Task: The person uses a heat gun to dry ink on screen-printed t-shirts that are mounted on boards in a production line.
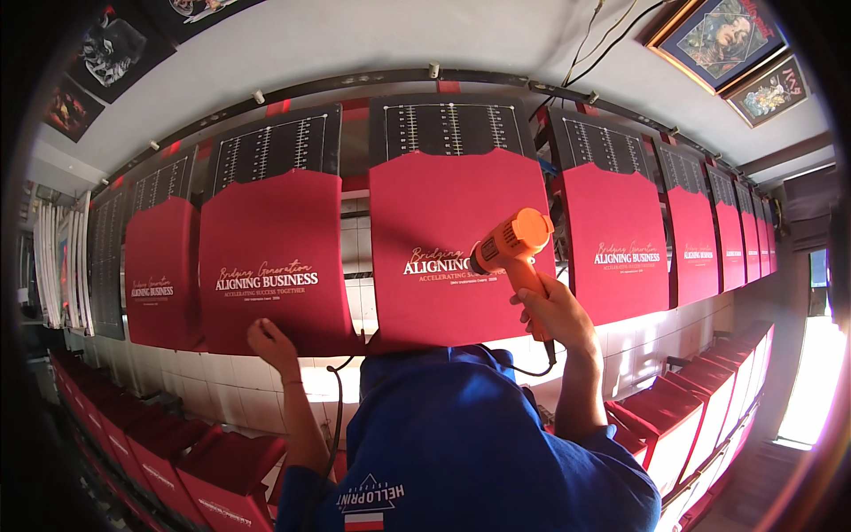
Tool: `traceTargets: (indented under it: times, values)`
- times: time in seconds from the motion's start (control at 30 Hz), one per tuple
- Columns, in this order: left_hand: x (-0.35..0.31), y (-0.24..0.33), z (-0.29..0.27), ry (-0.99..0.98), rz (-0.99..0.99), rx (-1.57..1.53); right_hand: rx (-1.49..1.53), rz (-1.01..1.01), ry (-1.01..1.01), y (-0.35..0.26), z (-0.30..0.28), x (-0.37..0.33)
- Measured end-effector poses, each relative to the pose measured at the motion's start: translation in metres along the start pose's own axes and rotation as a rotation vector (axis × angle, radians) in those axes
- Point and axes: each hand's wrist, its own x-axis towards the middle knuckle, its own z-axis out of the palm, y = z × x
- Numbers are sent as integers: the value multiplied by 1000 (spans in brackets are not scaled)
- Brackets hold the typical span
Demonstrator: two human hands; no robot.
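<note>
L side: L shirt [270, 213], red w/ white & gold print, lies on a black board [291, 142], up & slightly L of L hand [273, 344]. L hand is at the shirt's lower edge, fingers bent, no tool visible in it. Can't tell whether fingertips meet, pinch fabric or hover.

Ctr.: mid shirt [448, 208] lies flat on its own board, up & L of R grip. Gun [508, 244] (orange, heat type by its look) crosses the R part of this shirt's print [434, 268]; nozzle [479, 257] points L. Nozzle-to-fabric clearance: can't tell from this angle.

Step (judged): heating the print on mid shirt, prob. in progress; can't confirm gun is powered. Next move prob. calls for an even sweep along the print w/ a gap to fabric, no dwell on one spot, L hand clear of hot air.

R hand [560, 312]: clamped on gun handle, fingers wrapped round. Gun body is above grip, offset L; cord [550, 356] hangs below grip & could snag.

R side: R shirt [612, 217] lies up & R of R grip; more shirts [693, 244] recede further R.
</note>
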Motion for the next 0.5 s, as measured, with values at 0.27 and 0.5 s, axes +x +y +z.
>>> traceTargets:
  times: [0.27, 0.5]
  values:
    - [63, -99, -10, 113, -64, 436, -55, 64, -4, -11, 22, -7]
    - [105, -144, -7, 80, -104, 503, 4, 35, 70, -8, 37, -8]
